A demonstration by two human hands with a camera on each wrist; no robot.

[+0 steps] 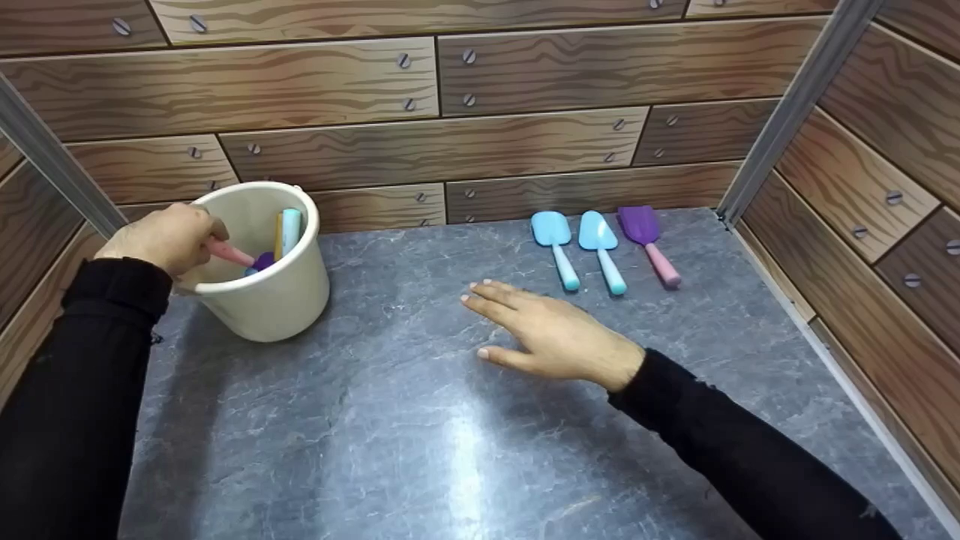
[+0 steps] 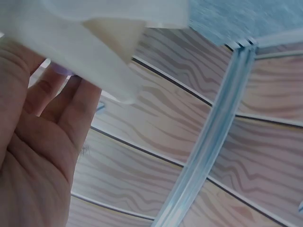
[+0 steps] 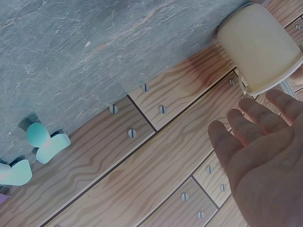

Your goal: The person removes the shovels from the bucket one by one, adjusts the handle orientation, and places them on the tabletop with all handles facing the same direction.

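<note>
At the left, my left hand [image 1: 169, 238] grips the pink handle [image 1: 229, 253] of a tool whose purple part sits inside the cream bucket [image 1: 274, 311]. A light blue handle [image 1: 291, 225] and an orange piece [image 1: 278, 237] also stand in the bucket. The left wrist view shows my left hand [image 2: 45, 127] at the bucket's rim [image 2: 109, 90], its grip partly hidden. My right hand [image 1: 562, 337] hovers over the table with its fingers extended, holding nothing. Nearest to it lie two blue tools [image 1: 551, 229] [image 1: 598, 231] and a purple one with a pink handle [image 1: 639, 223].
The grey marbled table [image 1: 390, 420] is enclosed by wood-patterned panels [image 1: 337, 82] at the back and sides. Grey metal posts [image 1: 799, 105] stand in the corners. The bucket is near the back left corner, the three loose tools along the back right.
</note>
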